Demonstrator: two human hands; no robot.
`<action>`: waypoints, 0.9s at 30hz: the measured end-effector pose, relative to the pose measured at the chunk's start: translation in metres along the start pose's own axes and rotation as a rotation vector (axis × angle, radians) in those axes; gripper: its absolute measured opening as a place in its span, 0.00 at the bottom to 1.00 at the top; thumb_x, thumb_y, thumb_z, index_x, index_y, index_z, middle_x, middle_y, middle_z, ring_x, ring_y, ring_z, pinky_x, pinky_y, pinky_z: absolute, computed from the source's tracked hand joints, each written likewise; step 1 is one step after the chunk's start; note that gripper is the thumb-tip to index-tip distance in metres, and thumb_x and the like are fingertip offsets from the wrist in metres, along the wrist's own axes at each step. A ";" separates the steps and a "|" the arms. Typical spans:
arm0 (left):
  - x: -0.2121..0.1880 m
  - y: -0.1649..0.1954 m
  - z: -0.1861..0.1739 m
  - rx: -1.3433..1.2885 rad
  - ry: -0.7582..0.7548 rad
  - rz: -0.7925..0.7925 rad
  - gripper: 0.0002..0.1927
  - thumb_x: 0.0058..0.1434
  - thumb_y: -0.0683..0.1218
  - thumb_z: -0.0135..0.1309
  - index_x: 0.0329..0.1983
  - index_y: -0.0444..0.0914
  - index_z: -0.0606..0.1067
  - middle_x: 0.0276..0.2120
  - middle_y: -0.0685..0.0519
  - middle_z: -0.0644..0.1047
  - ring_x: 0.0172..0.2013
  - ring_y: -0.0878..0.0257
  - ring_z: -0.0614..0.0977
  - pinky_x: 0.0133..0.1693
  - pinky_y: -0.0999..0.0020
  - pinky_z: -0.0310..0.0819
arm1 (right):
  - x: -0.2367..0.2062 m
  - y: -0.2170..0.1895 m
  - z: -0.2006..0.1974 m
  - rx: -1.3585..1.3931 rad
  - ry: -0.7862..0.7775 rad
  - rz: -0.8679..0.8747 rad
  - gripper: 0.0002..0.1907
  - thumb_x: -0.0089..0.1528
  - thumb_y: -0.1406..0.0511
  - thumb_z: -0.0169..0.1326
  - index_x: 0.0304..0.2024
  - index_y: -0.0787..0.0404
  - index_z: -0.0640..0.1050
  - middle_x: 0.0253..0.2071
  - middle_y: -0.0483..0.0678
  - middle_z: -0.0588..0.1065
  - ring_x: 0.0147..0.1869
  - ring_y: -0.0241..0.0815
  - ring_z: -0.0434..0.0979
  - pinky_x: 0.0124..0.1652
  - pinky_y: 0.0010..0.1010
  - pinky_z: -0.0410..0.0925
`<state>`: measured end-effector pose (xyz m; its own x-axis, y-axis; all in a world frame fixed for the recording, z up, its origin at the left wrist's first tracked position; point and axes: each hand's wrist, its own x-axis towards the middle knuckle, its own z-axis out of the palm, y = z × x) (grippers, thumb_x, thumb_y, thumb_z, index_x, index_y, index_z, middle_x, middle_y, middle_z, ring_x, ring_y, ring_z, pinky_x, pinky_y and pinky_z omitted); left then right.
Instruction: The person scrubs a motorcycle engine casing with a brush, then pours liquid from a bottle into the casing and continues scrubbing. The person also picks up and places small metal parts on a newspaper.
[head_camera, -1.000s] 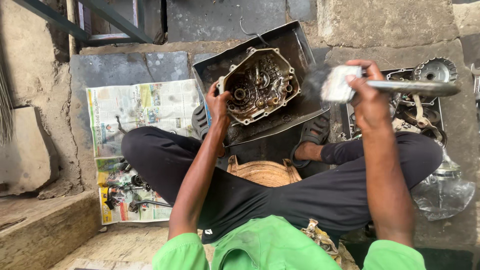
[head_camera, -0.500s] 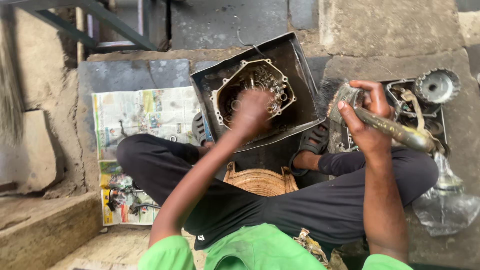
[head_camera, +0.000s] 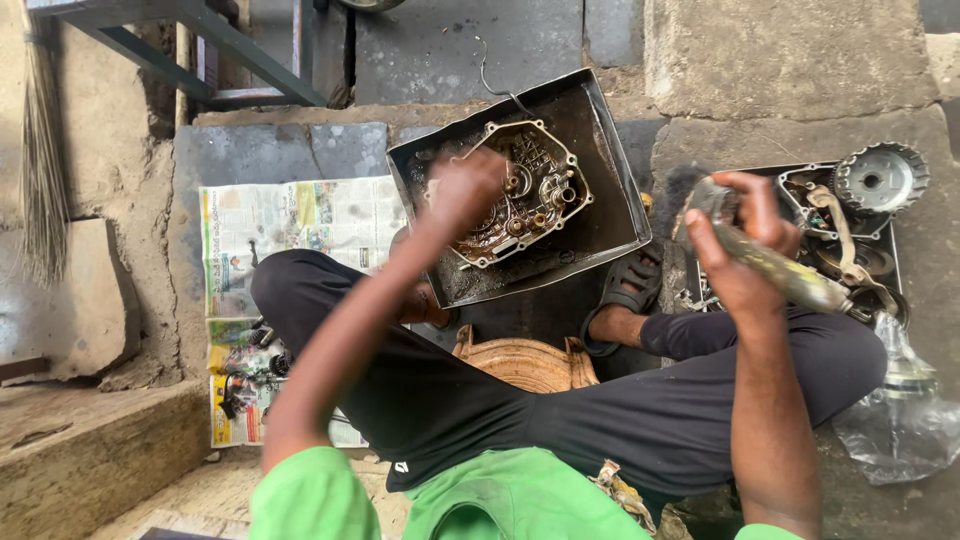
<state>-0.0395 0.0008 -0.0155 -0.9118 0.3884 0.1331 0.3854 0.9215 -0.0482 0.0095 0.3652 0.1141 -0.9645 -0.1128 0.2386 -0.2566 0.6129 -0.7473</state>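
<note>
- Right hand (head_camera: 745, 255): raised at the person's right, fingers curled fully closed around a long, grimy metal shaft (head_camera: 775, 265); the shaft runs down and outward from the fist, its far end near the parts tray (head_camera: 895, 270).
- Left hand (head_camera: 462, 190): reaching forward onto the engine casing (head_camera: 520, 195), blurred; it seems loosely cupped on the casing's near-left edge, but whether it grips anything cannot be told.
- Engine casing: an open half-case with gears and shafts exposed, lying flat in a dark, oily metal tray (head_camera: 590, 120) directly ahead of the crossed legs.
- Parts tray: a second tray at the right, bearing a toothed round clutch part (head_camera: 880, 178) and other loose pieces; a crumpled clear plastic bag (head_camera: 900, 425) lies just beside it, nearer the person.
- Surroundings: a round rusty drum-like part (head_camera: 525, 362) sits between the legs; spread newspaper (head_camera: 290, 230) with small tools lies at the left on the stone floor.
- Step in hand, as a judgement: the shaft is out of the casing and held clear while the other hand works inside the gear cluster.
- Next move, as a judgement: any work with the shaft at the casing calls for steadying the casing and lining the shaft up squarely with its seat.
</note>
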 end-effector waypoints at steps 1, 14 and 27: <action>0.002 -0.033 -0.014 -0.123 -0.090 -0.097 0.14 0.59 0.42 0.52 0.49 0.42 0.75 0.40 0.47 0.79 0.30 0.56 0.82 0.25 0.59 0.78 | 0.001 0.004 0.006 -0.057 -0.033 0.021 0.14 0.69 0.65 0.60 0.55 0.63 0.75 0.33 0.47 0.79 0.29 0.34 0.79 0.27 0.28 0.68; 0.008 -0.052 -0.045 -0.344 -0.061 -0.191 0.13 0.61 0.42 0.53 0.49 0.37 0.73 0.44 0.47 0.79 0.38 0.52 0.82 0.33 0.56 0.79 | -0.018 0.042 0.104 -0.351 -0.276 -0.219 0.27 0.62 0.60 0.61 0.62 0.57 0.71 0.47 0.55 0.77 0.41 0.54 0.79 0.39 0.43 0.75; -0.002 -0.063 -0.042 -0.299 0.091 -0.322 0.12 0.56 0.47 0.55 0.41 0.39 0.74 0.42 0.46 0.80 0.42 0.48 0.83 0.42 0.49 0.78 | -0.012 0.055 0.162 -0.831 -0.519 -0.126 0.39 0.49 0.76 0.57 0.64 0.69 0.64 0.55 0.59 0.69 0.52 0.59 0.72 0.37 0.44 0.74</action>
<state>-0.0558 -0.0582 0.0288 -0.9810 0.0677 0.1819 0.1203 0.9476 0.2961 -0.0033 0.2738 -0.0304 -0.8915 -0.4225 -0.1635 -0.4260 0.9046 -0.0143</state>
